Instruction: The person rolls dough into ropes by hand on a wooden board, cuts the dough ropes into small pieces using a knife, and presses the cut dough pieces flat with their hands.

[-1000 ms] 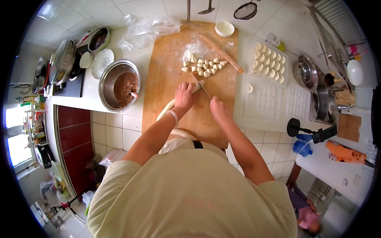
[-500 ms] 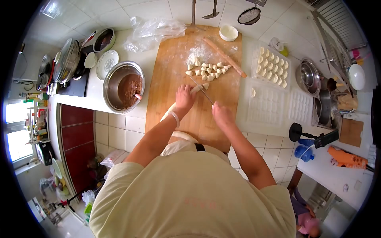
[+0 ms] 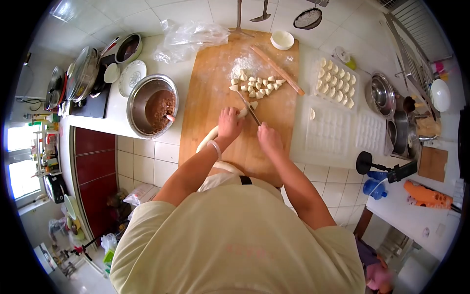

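My left hand [image 3: 229, 123] is closed around a long dough rope [image 3: 207, 139], whose end pokes out to the right of the fingers. The rope curves back under my left forearm toward the board's near edge. In my right hand [image 3: 270, 137] is the handle of a knife [image 3: 249, 109], its blade slanting up and left across the dough end. Cut dough pieces [image 3: 262, 86] lie in a loose cluster beyond the blade, beside a patch of flour [image 3: 246, 64]. All of this rests on a wooden board [image 3: 205, 83].
A rolling pin [image 3: 277, 70] and a white bowl [image 3: 282, 40] are at the board's far side. Left stands a steel bowl of filling [image 3: 159, 110]. Right is a tray of dumplings [image 3: 336, 82] beside a clear tray [image 3: 327, 131]. Another person [image 3: 374, 267] shows at lower right.
The knife has swung to a steeper angle over the dough end, and my right hand has shifted slightly left. My left hand has moved a little, showing more of the rope.
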Demonstrator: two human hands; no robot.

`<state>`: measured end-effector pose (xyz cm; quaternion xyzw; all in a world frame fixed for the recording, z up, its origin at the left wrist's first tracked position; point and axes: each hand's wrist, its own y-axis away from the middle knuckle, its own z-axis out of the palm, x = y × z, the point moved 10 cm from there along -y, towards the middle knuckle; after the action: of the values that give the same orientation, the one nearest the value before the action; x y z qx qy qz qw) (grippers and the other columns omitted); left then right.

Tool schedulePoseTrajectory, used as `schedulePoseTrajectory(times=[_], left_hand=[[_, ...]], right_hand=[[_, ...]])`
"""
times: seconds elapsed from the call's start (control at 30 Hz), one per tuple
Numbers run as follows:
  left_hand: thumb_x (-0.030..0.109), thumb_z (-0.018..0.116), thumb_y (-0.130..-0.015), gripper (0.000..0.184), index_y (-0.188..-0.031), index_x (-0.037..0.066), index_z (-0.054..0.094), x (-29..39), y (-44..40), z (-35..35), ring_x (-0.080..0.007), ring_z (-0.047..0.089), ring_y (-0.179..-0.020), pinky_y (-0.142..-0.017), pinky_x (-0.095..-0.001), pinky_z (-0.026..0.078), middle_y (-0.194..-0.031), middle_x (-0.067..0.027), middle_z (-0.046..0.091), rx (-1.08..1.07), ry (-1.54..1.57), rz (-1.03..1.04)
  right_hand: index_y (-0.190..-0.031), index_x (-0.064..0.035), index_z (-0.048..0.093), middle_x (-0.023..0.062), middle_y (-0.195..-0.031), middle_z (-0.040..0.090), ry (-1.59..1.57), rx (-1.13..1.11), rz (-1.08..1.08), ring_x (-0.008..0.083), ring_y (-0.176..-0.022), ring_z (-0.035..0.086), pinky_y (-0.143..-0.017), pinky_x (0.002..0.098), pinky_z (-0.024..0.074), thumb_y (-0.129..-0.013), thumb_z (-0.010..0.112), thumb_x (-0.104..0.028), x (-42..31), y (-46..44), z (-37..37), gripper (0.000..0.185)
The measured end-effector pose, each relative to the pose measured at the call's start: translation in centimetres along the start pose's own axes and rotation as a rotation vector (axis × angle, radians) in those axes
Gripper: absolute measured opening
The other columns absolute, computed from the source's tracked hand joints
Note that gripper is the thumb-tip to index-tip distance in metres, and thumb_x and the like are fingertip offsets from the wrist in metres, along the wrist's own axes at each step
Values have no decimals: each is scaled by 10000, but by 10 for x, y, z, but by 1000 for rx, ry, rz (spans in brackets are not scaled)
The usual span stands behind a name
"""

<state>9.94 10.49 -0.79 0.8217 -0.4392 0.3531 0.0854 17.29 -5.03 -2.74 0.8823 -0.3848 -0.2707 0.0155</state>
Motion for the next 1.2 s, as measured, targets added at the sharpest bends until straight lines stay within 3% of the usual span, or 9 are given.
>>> schedulePoseTrajectory(times=[0.5,0.6,0.8,0.97,1.2], left_hand=[[14,681,-732,253,-959,60,580,13,11,0,-378,534,-919,-804,-471,467,-955,-152,564,1,31,115],[31,703,-749,251,-969,57,585,12,12,-1,-382,546,-944,-830,-467,472,-981,-149,583,-19,-7,106],[81,698,-745,257,-976,61,590,-10,4,-7,-368,563,-939,-813,-471,473,-970,-143,599,17,-32,47],[128,692,-768,197,-930,49,612,-27,3,-2,-366,570,-913,-801,-471,476,-934,-149,614,45,-12,-27],[120,677,-775,196,-943,46,609,-24,5,-4,-369,563,-909,-801,-475,474,-943,-154,616,32,-34,-2]], right_hand=[[-969,-1,529,222,-714,672,91,-122,13,411,-672,679,-603,518,539,-1021,468,-220,-10,19,-7,233],[-974,-4,531,241,-733,679,71,-107,10,412,-709,696,-620,522,557,-1026,415,-221,-11,7,7,251],[-1001,-15,526,228,-750,686,-58,-41,50,407,-699,690,-623,514,555,-1028,434,-239,-16,-3,8,243],[-1001,-5,524,230,-750,685,37,-110,-32,411,-702,688,-629,515,555,-1028,444,-245,-41,7,-21,255],[-989,9,521,248,-770,688,71,-194,-1,415,-735,698,-645,512,562,-1037,395,-237,-38,4,-5,281]])
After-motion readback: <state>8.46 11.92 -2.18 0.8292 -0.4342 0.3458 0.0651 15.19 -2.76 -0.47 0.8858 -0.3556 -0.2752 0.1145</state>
